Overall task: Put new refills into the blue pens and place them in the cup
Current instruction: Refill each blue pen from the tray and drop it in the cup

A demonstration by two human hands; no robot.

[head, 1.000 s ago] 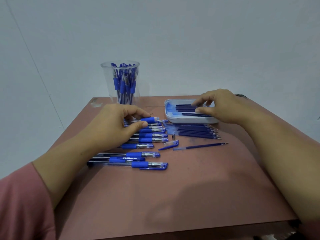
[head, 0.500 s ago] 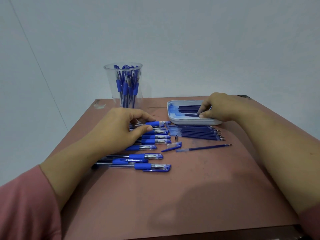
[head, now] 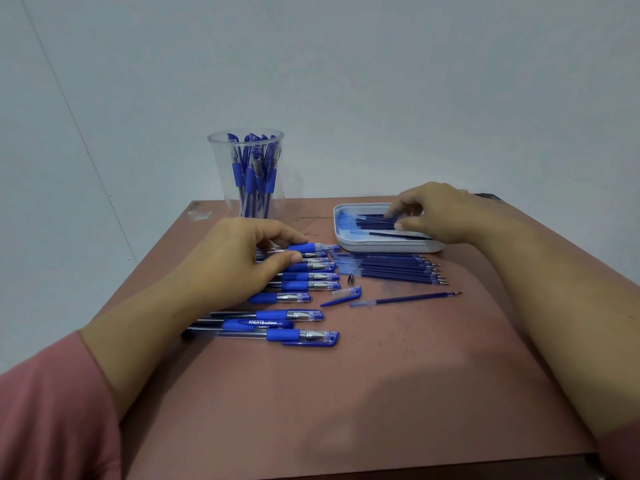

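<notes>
brown table (head: 381,393) w/ pens (head: 277,323), refills (head: 391,268), tray (head: 349,242), cup (head: 221,174).

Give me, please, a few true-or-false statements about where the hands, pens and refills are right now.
1. The cup stands upright with pens inside. True.
2. The left hand lies flat and empty on the table. False: it grips a pen at the far end of the row.
3. The right hand pinches a refill in the tray. True.
4. The loose pen cap lies in the tray. False: it lies on the table, in front of the tray.
</notes>
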